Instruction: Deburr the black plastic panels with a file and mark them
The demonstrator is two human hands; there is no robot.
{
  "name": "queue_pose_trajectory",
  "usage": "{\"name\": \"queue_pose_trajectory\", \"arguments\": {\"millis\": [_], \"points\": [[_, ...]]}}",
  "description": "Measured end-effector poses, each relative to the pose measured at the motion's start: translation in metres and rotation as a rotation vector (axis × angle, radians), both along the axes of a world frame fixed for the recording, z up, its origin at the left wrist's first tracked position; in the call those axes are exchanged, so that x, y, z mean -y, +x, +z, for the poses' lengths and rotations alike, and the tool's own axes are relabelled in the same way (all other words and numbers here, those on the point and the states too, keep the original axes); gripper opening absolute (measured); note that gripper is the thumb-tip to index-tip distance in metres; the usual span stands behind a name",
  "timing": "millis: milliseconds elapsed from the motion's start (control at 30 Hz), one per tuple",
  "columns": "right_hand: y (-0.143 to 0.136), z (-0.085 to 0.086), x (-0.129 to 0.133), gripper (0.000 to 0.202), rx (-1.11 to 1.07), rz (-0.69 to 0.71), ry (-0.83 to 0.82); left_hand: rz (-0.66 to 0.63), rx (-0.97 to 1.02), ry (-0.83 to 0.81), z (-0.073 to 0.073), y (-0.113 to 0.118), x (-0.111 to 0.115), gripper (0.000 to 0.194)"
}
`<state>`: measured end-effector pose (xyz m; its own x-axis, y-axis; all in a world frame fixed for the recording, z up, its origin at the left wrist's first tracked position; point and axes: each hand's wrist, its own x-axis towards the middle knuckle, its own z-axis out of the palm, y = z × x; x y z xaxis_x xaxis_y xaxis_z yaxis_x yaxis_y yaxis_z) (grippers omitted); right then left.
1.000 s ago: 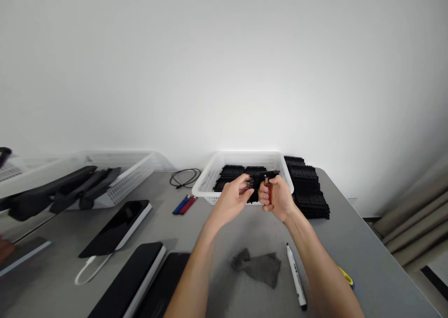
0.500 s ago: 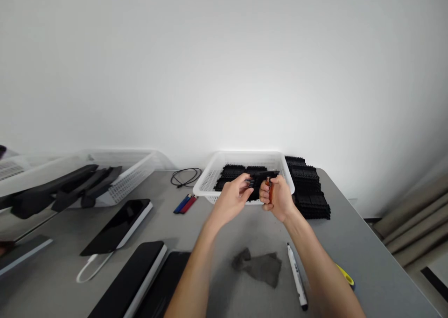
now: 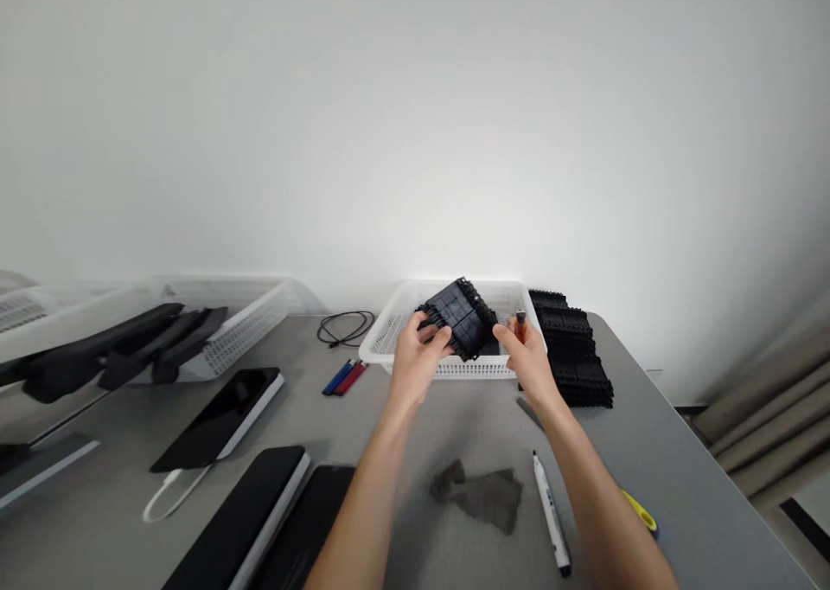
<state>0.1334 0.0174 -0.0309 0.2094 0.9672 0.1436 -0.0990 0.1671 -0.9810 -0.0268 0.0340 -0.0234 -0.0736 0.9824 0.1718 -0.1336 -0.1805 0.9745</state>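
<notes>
My left hand (image 3: 423, 348) is closed on a black plastic panel (image 3: 463, 317) with toothed edges. It tilts the panel above a white basket (image 3: 476, 370), its broad face towards me. My right hand (image 3: 526, 355) is wrapped round an orange lighter (image 3: 520, 318), whose metal top shows above the fist. The right thumb and finger are at the panel's right corner; whether they pinch it I cannot tell. More black panels in the basket are mostly hidden behind the held one. Right of the basket stands a stack of similar panels (image 3: 577, 356).
Blue (image 3: 339, 377) and red lighters (image 3: 351, 378) lie by a coiled black cable (image 3: 343, 329). A grey cloth (image 3: 486, 497), a white marker (image 3: 551, 514) and a yellow-handled tool (image 3: 641, 514) are nearer me. At left are a phone (image 3: 220, 417) and a basket (image 3: 250, 335) with black pieces.
The panel has been turned from nearly edge-on to show its broad face. My right hand, still round the lighter, has shifted slightly right. The panels in the basket are now more covered.
</notes>
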Motion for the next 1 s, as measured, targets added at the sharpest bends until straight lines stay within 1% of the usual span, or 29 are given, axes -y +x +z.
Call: {"name": "queue_pose_trajectory", "arguments": {"millis": [33,67,133,200,267,300,400,467,567,600,667,733,767,800,867,933,1000], "points": [[0.001,-0.003,-0.003,0.036,0.042,-0.06,0.02,-0.006,0.097,-0.037,0.0,0.001,0.0,0.039],[0.001,-0.007,-0.006,0.037,0.066,-0.082,0.026,-0.019,0.171,-0.064,0.0,0.003,0.001,0.043],[0.0,-0.014,-0.011,0.037,0.059,-0.051,0.015,-0.059,0.261,-0.09,0.0,0.006,0.003,0.053],[-0.001,-0.018,-0.015,0.036,0.021,-0.023,0.006,-0.109,0.284,-0.097,0.0,0.009,0.004,0.063],[-0.001,-0.02,-0.018,0.035,-0.017,-0.04,0.019,-0.149,0.265,-0.096,-0.001,0.01,0.004,0.067],[0.0,-0.021,-0.019,0.035,-0.03,-0.055,0.034,-0.168,0.247,-0.093,-0.001,0.01,0.004,0.064],[0.008,-0.021,-0.022,0.031,-0.036,-0.122,0.112,-0.195,0.161,-0.086,0.001,0.006,0.003,0.045],[0.015,-0.021,-0.023,0.028,0.011,-0.159,0.168,-0.145,0.071,-0.097,0.003,0.001,0.002,0.039],[0.023,-0.019,-0.022,0.024,0.129,-0.146,0.209,-0.02,-0.08,-0.114,0.003,-0.006,0.001,0.033],[0.024,-0.017,-0.02,0.023,0.177,-0.158,0.214,0.004,-0.113,-0.112,0.003,-0.008,0.001,0.033],[0.025,-0.01,-0.012,0.023,0.276,-0.238,0.217,0.007,-0.139,-0.095,0.002,-0.01,0.0,0.034],[0.023,-0.001,-0.002,0.026,0.334,-0.305,0.203,-0.021,-0.134,-0.067,0.0,-0.011,-0.001,0.034],[0.021,0.003,0.003,0.028,0.331,-0.283,0.185,-0.039,-0.133,-0.051,-0.001,-0.012,-0.002,0.032],[0.019,0.007,0.007,0.029,0.301,-0.208,0.153,-0.054,-0.137,-0.033,-0.002,-0.011,-0.003,0.031],[0.011,0.012,0.014,0.034,0.178,0.045,0.039,-0.07,-0.173,0.013,-0.003,-0.011,-0.004,0.03],[0.001,0.013,0.016,0.036,0.027,0.308,-0.103,-0.081,-0.246,0.072,-0.004,-0.009,-0.004,0.027],[-0.008,0.012,0.016,0.032,-0.095,0.494,-0.21,-0.095,-0.325,0.136,-0.003,-0.008,-0.002,0.023]]}}
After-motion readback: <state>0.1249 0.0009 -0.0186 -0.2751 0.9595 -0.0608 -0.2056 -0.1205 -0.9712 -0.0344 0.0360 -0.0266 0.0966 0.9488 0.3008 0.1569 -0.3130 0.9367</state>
